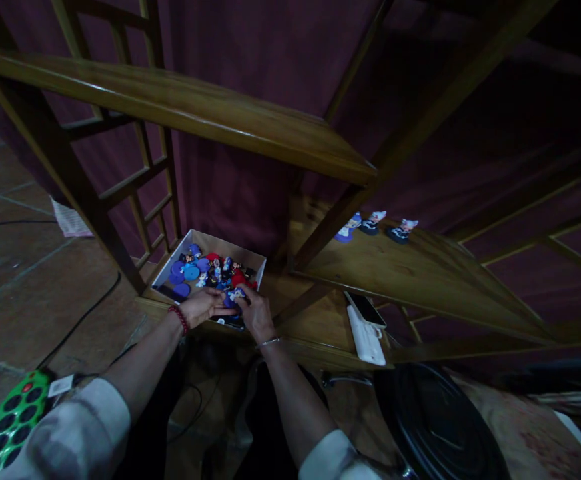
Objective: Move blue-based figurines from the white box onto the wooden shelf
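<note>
Both hands meet at the front edge of a white box (230, 245) full of small figurines and round purple and blue bases. Between my left hand (204, 307) and my right hand (256, 315) is a small purple-and-white figurine (233, 296). The fingers of each hand close around it from either side. Inside the box, the purple discs (177, 270) lie mostly at the left, and red pieces (240, 277) at the right. On the shelf to the right stand a purple-and-white figurine (348, 228) and two black-and-white figurines (403, 231).
A wooden shelf frame (195, 117) crosses above the hands. On the lower ledge lie a phone (367, 310) and a white case-like object (366, 339). A black round stool (435, 423) stands at right, and a green object with black circles (17, 420) at lower left.
</note>
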`<state>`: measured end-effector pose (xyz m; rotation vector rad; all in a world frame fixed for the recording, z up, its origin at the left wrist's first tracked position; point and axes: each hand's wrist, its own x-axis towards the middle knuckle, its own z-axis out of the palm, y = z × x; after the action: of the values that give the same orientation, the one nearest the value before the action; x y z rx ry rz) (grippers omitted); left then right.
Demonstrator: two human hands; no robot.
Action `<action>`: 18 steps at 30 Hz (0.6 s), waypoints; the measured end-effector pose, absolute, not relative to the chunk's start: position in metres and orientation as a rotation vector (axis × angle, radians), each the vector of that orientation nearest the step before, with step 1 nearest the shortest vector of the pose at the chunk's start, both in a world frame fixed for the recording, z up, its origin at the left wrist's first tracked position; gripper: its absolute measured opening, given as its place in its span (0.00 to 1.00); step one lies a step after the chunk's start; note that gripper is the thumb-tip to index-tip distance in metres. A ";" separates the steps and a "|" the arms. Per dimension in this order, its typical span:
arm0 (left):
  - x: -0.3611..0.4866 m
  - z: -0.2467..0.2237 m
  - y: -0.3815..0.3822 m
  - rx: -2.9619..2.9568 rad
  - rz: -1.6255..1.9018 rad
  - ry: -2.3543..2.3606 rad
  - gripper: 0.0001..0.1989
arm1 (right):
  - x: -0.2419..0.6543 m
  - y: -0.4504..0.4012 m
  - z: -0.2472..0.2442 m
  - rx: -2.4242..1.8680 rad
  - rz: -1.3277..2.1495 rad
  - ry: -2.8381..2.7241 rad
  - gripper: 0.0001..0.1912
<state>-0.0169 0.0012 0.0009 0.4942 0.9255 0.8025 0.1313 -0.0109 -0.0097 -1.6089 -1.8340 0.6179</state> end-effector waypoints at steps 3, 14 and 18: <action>-0.018 0.001 0.001 0.481 0.808 0.905 0.10 | 0.129 -0.012 -0.009 -1.616 0.566 -1.883 0.16; -0.019 0.002 0.002 0.414 0.857 0.930 0.09 | 0.122 -0.011 -0.010 -1.624 0.424 -1.998 0.15; -0.019 -0.002 0.004 0.429 0.871 0.925 0.09 | 0.120 -0.010 -0.011 -1.610 0.407 -2.026 0.16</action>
<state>-0.0193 0.0039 -0.0015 0.4286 0.9252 0.8709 0.1204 -0.0102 -0.0105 -1.6100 -2.0262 0.4071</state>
